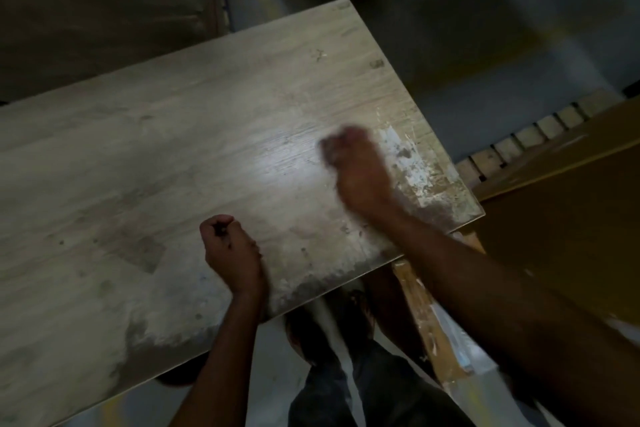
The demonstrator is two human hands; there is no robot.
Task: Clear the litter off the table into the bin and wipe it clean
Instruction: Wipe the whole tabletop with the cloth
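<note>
- Right hand (356, 163) badly blurred above the worktop (156, 149); fingers curled in like a fist, anything inside impossible to tell.
- Left hand (230, 250) sharper, fingers (221, 220) rolled tight into a fist; dark flecks at the thumb gap, too small to name.
- Litter hard to make out: small scraps (318, 54) lying well beyond the right fingers, near the far corner.
- White scuffed patch (401, 156) just right of the right fingers, running along the worktop edge.
- Pale wood-grain worktop, dusty, cut off at the left and bottom of the view.
- Brown cardboard (561, 218) and a slatted wooden piece (530, 135) off to the right of the right fingers, past the worktop edge.
- Dim grey floor (450, 28) beyond; dark trousers (346, 392) between the forearms.
</note>
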